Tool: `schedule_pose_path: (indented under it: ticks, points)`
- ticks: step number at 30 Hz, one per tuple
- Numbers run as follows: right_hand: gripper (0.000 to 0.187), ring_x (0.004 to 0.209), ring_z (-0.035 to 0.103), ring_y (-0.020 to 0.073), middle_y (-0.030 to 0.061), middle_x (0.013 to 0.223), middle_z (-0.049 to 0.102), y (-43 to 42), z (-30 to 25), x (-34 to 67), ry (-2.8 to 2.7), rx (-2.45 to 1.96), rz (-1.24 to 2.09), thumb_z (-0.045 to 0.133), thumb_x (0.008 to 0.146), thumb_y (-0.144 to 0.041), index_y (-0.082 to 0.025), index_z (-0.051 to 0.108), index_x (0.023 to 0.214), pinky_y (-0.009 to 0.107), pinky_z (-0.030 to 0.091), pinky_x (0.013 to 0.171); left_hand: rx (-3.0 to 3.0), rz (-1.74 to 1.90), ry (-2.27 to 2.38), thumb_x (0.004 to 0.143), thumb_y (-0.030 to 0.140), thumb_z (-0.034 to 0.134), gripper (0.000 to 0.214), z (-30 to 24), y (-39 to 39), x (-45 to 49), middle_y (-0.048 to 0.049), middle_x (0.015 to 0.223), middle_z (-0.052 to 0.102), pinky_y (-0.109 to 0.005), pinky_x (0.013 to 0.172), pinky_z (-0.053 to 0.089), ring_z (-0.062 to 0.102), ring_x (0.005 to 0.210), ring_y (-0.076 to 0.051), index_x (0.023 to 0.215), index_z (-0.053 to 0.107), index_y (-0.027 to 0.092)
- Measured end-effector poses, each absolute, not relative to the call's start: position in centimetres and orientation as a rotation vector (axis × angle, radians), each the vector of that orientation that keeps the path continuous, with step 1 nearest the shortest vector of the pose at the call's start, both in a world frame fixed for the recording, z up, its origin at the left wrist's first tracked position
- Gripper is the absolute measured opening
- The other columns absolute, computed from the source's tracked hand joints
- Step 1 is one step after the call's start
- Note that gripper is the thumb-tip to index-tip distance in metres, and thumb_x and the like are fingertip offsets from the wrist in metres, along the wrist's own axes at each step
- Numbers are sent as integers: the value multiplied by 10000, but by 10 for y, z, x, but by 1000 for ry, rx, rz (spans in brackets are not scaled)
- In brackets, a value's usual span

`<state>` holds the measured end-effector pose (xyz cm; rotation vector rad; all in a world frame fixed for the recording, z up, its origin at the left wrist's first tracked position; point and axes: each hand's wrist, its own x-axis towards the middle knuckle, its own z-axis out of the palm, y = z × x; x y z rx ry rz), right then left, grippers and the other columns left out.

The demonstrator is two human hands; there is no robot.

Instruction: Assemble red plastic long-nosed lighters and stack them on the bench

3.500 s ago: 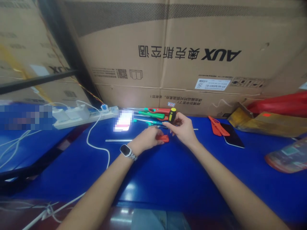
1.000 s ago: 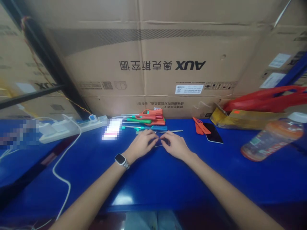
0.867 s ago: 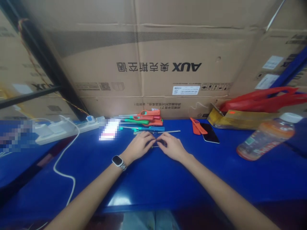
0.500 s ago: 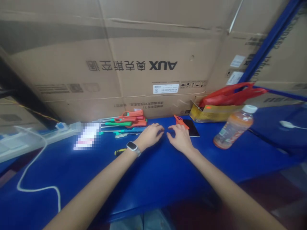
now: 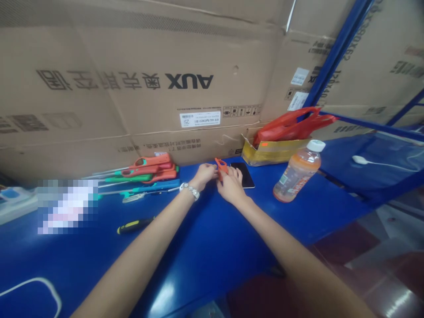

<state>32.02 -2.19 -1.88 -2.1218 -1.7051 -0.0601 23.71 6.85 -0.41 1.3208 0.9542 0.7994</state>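
An orange lighter (image 5: 221,166) with a looped trigger guard stands up between my two hands, beside a dark phone (image 5: 247,175) lying flat. My right hand (image 5: 231,184) is closed round its lower part, the fingers partly over the phone's left edge. From the other side, my left hand (image 5: 206,174) has its fingers bunched against the lighter; what they pinch is hidden. Farther left lies a pile of long-necked lighters (image 5: 149,170) in orange, green and blue. A yellow-and-black screwdriver (image 5: 134,225) rests near my left forearm, its far end covered.
An orange drink bottle (image 5: 298,172) with a white cap stands on the blue table (image 5: 205,256) to the right. Behind it is a yellow box (image 5: 274,152) holding a red plastic bag (image 5: 291,126). Large cardboard (image 5: 132,44) walls the back. A white cable (image 5: 46,282) curls at lower left.
My view has swung right. Both hands have come together at the orange lighter, and my right hand now closes round it. More of the screwdriver shows.
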Motion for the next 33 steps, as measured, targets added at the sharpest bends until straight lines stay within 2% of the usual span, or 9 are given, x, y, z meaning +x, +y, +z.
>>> schedule_pose_path:
  ticks: [8,11,14,18,21,23,27,30,33]
  points:
    - [456,1261,533,255,140,1378,552,-23,-20,309,-1608,-1804,89,455,909,-175,-190,577,1348,433,373,1082,1139,829,889,838,155,639,105,7,60,226,-11,538,589,-194,537,477,553,474,-91,746,637,106]
    - [481,1249,553,247,126,1397,529,-35,-11,293,-1607,-1616,141,486,901,-216,-204,560,1377,399,431,1060,1132,886,843,904,138,542,159,16,48,208,-20,603,632,-186,571,493,569,512,-81,779,634,105]
    - [479,1274,540,239,117,1409,523,-47,-4,271,-1632,-1434,204,534,908,-289,-204,554,1380,362,450,1056,1165,923,805,914,187,566,127,20,37,170,-30,697,680,-214,619,525,604,564,-94,835,635,116]
    - [323,1019,652,182,90,1181,637,-48,-2,247,-1625,-1230,317,410,969,-255,-202,650,1178,306,518,875,1430,972,854,862,345,660,221,17,31,105,-48,809,709,-270,645,555,662,680,-150,910,632,131]
    - [264,763,628,155,50,923,652,-37,-3,235,-1614,-1231,321,389,918,-188,-196,653,918,279,488,727,1725,1016,922,857,392,645,269,19,30,58,-71,888,725,-282,687,559,690,768,-185,929,667,134]
    - [183,670,577,150,18,779,621,-27,-4,229,-1599,-1287,350,408,855,-165,-204,578,800,268,446,667,1835,934,996,898,412,575,313,22,30,32,-50,819,713,-269,591,536,677,636,-169,1016,681,142]
    - [61,568,498,135,-36,683,560,-9,-8,218,-1563,-1337,454,439,779,-182,-234,445,811,253,378,600,1967,898,1147,932,461,505,377,25,31,-6,13,611,628,-240,449,415,525,401,-119,1052,698,161]
    - [88,543,465,133,-59,647,503,0,-12,212,-1512,-1348,424,461,774,-222,-245,402,836,251,348,582,1937,972,1195,932,493,495,382,19,33,-20,15,618,628,-234,431,362,454,388,-103,938,683,161]
    - [148,490,441,129,-91,579,472,7,-17,213,-1439,-1368,492,482,789,-274,-255,368,882,239,314,538,1956,997,1196,950,509,458,410,12,36,-24,12,600,616,-229,468,363,485,447,-116,768,609,175]
